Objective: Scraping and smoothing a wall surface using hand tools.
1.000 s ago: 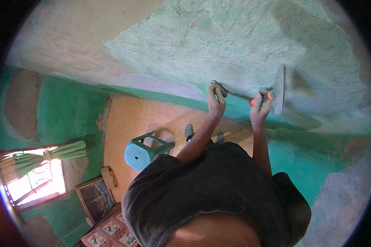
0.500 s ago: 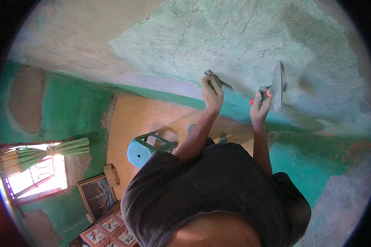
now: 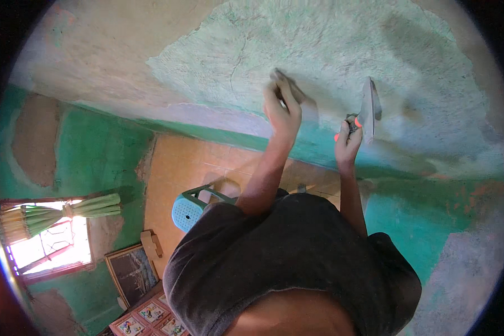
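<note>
My left hand (image 3: 284, 115) is raised against the patchy green and grey wall (image 3: 207, 73), fingers bent together at its surface. A small greyish thing (image 3: 276, 73) shows at its fingertips, too unclear to name, with a shadow beside it. To the right, my right hand (image 3: 348, 144) grips a plastering trowel (image 3: 367, 112) by its black and orange handle. The trowel's long grey plate stands edge-on to my view, close to the wall; whether it touches the wall I cannot tell.
A light blue plastic stool (image 3: 187, 214) stands on the orange tiled floor (image 3: 173, 159) to my left. Farther left are a framed picture (image 3: 131, 273), a piece of cardboard (image 3: 151, 246), a drawer cabinet (image 3: 145, 319) and a window (image 3: 53, 241) with a tied green curtain (image 3: 95, 204).
My left hand has moved up along the wall and slightly left. My right hand has shifted a little left and up with the trowel.
</note>
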Demonstrator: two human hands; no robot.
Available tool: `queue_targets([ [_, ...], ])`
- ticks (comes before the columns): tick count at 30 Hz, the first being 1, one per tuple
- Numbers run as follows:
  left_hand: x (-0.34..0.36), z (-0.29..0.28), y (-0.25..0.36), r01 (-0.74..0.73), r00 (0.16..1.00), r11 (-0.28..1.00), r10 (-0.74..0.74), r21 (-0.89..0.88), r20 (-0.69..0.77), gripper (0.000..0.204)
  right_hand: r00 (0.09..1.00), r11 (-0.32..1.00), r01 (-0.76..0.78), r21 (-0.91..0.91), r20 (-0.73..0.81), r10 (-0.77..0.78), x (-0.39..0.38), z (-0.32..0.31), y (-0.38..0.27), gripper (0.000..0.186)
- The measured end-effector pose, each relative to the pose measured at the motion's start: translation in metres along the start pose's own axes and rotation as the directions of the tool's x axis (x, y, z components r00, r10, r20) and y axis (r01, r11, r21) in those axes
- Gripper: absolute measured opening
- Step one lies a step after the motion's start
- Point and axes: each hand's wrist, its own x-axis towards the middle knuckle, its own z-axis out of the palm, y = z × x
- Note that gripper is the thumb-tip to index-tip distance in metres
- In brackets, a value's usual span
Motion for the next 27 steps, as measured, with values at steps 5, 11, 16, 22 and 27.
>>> queue_targets([
  [5,-0.088,0.004,-0.085,0.012,0.997,0.998,-0.007,-0.06,0.083,0.006,0.999,0.995,-0.032,-0.091,0.03,0.035,-0.003,-0.001,0.002,0.01],
  [11,-0.03,-0.002,-0.027,0.108,0.994,0.992,-0.108,-0.062,-0.003,0.007,0.999,0.997,0.002,-0.074,0.053,0.002,-0.004,-0.005,0.004,0.012],
  [16,0.035,-0.017,0.014,0.025,0.99,0.933,-0.074,-0.359,-0.123,0.008,0.999,1.0,0.015,-0.025,0.033,-0.014,-0.008,0.002,0.009,0.013],
  [22,-0.04,-0.02,-0.103,0.191,0.96,0.967,-0.22,-0.166,-0.174,0.012,0.998,0.998,0.038,-0.058,0.058,-0.035,-0.011,0.002,0.02,0.014],
  [27,-0.045,-0.028,-0.085,0.26,0.965,0.964,-0.258,0.048,-0.044,0.015,0.985,0.972,0.171,-0.163,0.02,-0.17,-0.007,0.008,0.006,0.014],
])
